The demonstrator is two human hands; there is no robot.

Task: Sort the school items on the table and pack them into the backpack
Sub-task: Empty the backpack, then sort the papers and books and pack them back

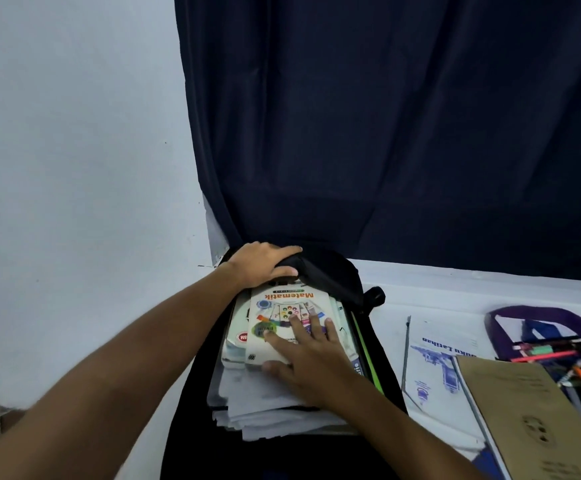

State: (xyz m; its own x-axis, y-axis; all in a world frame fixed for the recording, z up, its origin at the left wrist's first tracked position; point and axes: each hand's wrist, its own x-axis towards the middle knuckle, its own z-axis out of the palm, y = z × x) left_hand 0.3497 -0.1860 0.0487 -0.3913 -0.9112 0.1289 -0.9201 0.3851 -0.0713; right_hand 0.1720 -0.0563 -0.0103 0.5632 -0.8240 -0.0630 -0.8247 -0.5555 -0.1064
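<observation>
Head view: white table (455, 282), dark curtain (403, 126).

"Matematik" on the workbook (291, 318) in the backpack (337, 271) — upside down, "Buku Latihan" on the white exercise book (434, 362)

black backpack (334, 271), navy curtain (386, 116), brown envelope (524, 410), purple pouch (538, 315)

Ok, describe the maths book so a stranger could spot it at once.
Find the black backpack lying open on the white table. On top of the stack inside lies the Matematik book, under the right hand. It alone has orange title lettering and a ring of coloured dots.
</observation>
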